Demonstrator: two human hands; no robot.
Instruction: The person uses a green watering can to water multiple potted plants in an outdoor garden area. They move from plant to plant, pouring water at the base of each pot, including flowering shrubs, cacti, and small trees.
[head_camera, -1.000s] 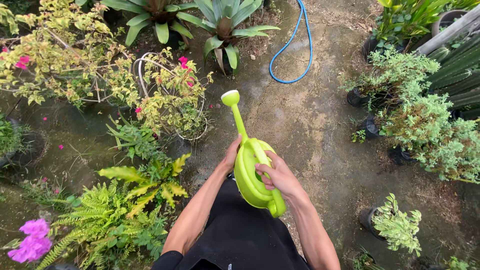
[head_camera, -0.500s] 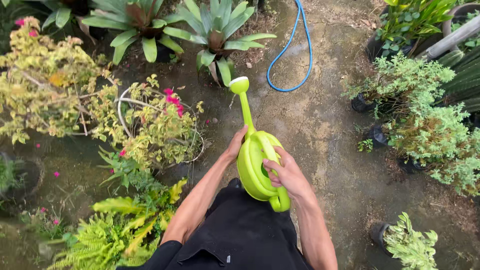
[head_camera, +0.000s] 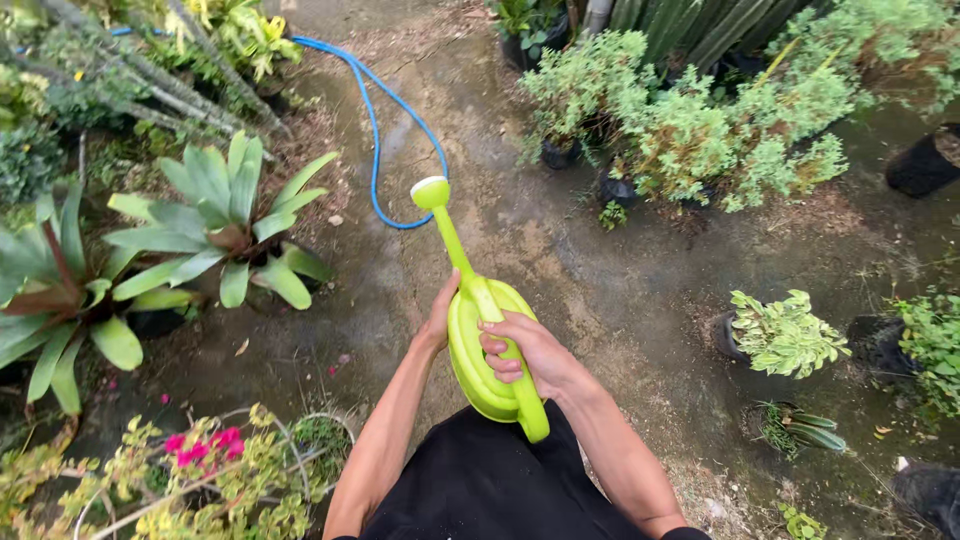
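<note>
Path (head_camera: 600, 270): wet dirt, plants on both edges; your view has swung since a second ago, and the bromeliad (head_camera: 215, 225) now sits left, hose (head_camera: 375, 130) ahead. Can (head_camera: 480, 340) mid-path, spout forward. Right hand (head_camera: 530, 355) wraps its handle; left hand (head_camera: 440, 320) cups its side.

one head-worn view, looking steeply down from close above the lime watering can (head_camera: 487, 350), facing forward along the damp ground; beyond the can a blue hose (head_camera: 375, 130) curls
</note>
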